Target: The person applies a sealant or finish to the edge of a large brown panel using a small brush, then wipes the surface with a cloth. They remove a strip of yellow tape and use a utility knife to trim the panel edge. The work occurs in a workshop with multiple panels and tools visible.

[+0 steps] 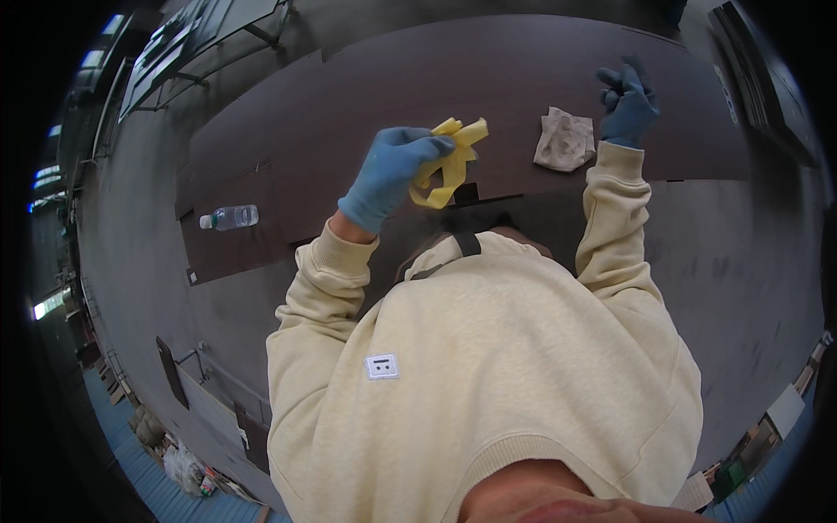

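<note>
My left hand [391, 173], in a blue glove, is closed on a loose bundle of yellow tape strips [452, 179]. Loops of the tape hang from the fingers above the near edge of a large dark brown panel [392, 87]. Farther right, my right hand [629, 106] wears a blue glove with dark grey fingers. Its fingers are apart and partly bent, over the panel's right part, and I see nothing held in them. Just left of that hand lies a folded, stained beige cloth [565, 139].
A clear plastic bottle [234, 217] lies on its side at the panel's left end. Panels on a metal frame [196, 52] stand at the far left. More dark panels [763, 87] are at the far right. A rail [218, 370] stands behind me on the left.
</note>
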`<state>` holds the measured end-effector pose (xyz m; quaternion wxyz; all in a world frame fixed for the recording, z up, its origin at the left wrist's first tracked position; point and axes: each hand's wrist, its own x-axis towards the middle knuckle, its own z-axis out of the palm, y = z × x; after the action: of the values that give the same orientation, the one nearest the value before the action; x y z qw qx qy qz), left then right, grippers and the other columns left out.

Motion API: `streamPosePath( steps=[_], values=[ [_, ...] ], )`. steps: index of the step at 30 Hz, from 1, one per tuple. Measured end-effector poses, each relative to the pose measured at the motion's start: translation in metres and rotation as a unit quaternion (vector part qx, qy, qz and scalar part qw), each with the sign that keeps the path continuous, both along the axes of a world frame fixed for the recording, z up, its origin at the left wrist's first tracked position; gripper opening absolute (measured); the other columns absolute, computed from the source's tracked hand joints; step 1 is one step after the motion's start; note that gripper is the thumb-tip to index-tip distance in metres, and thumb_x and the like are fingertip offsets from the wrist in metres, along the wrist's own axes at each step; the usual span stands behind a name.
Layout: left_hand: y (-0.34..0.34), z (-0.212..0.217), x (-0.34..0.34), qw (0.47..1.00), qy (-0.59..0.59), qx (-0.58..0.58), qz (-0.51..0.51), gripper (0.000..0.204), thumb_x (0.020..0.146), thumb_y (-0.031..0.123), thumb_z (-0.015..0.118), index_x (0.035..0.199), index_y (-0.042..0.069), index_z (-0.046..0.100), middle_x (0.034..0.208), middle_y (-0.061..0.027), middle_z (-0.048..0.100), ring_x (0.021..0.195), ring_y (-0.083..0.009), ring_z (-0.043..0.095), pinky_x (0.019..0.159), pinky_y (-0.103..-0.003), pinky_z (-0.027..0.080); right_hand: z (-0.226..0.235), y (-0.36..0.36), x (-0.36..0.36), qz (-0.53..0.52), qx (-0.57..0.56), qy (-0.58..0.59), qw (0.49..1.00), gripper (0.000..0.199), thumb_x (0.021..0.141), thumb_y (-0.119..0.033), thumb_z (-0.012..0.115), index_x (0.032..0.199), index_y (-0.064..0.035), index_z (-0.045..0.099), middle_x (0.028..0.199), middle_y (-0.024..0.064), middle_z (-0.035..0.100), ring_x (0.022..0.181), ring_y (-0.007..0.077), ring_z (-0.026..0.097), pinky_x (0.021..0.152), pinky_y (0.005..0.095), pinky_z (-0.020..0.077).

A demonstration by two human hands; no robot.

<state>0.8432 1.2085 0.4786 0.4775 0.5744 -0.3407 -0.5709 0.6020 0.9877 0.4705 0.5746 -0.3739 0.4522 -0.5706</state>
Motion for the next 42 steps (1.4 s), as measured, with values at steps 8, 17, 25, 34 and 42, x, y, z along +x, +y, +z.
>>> streamPosePath(
  steps=[8, 17, 25, 34, 42],
  values=[
    [-0.012, -0.049, 0.04, 0.886, 0.455, -0.054, 0.072, 0.056, 0.105, 0.024, 0.057, 0.148, -0.008, 0.042, 0.139, -0.0235, 0.06, 0.123, -0.0305, 0.066, 0.098, -0.037, 0.063, -0.058, 0.104, 0.032, 0.171, -0.683, 0.384, 0.597, 0.032, 0.082, -0.008, 0.078, 0.113, -0.0147, 0.07, 0.137, 0.0041, 0.064, 0.099, 0.0191, 0.069, 0.09, 0.0402, 0.0603],
    [-0.021, -0.062, 0.042, 0.89, 0.44, -0.043, 0.107, 0.046, 0.103, 0.021, 0.056, 0.139, -0.007, 0.051, 0.131, -0.0219, 0.063, 0.118, -0.0314, 0.066, 0.105, -0.043, 0.058, -0.023, 0.127, 0.056, 0.191, -0.574, 0.348, 0.716, 0.013, 0.087, -0.016, 0.078, 0.095, -0.0117, 0.068, 0.11, 0.005, 0.071, 0.084, 0.0195, 0.068, 0.077, 0.0324, 0.0563],
    [-0.018, -0.049, 0.031, 0.943, 0.019, -0.253, 0.215, 0.032, 0.103, 0.016, 0.062, 0.129, -0.003, 0.064, 0.133, -0.02, 0.067, 0.115, -0.0308, 0.07, 0.098, -0.037, 0.06, -0.046, 0.108, 0.054, 0.37, 0.267, 0.028, 0.889, 0.021, 0.1, -0.022, 0.057, 0.103, -0.004, 0.068, 0.075, -0.0006, 0.062, 0.06, 0.0114, 0.057, 0.06, 0.0259, 0.0504],
    [-0.016, -0.052, 0.038, 0.701, -0.581, -0.413, 0.015, 0.041, 0.087, 0.001, 0.073, 0.127, 0.005, 0.07, 0.128, -0.0115, 0.073, 0.1, -0.0285, 0.075, 0.088, -0.034, 0.062, -0.031, 0.084, 0.056, 0.499, 0.333, -0.227, 0.767, 0.03, 0.108, -0.029, 0.052, 0.114, -0.002, 0.066, 0.088, 0.0047, 0.071, 0.067, 0.0053, 0.067, 0.062, 0.0206, 0.0582],
    [-0.001, -0.065, 0.025, 0.856, -0.437, -0.272, 0.044, 0.012, 0.094, 0.003, 0.066, 0.104, 0.0, 0.071, 0.095, -0.0158, 0.074, 0.079, -0.0304, 0.069, 0.074, -0.037, 0.056, 0.002, 0.102, 0.063, 0.496, -0.042, 0.086, 0.863, 0.033, 0.097, -0.01, 0.071, 0.127, 0.0019, 0.063, 0.103, 0.0097, 0.075, 0.089, 0.0135, 0.074, 0.081, 0.0284, 0.0625]
  ],
)
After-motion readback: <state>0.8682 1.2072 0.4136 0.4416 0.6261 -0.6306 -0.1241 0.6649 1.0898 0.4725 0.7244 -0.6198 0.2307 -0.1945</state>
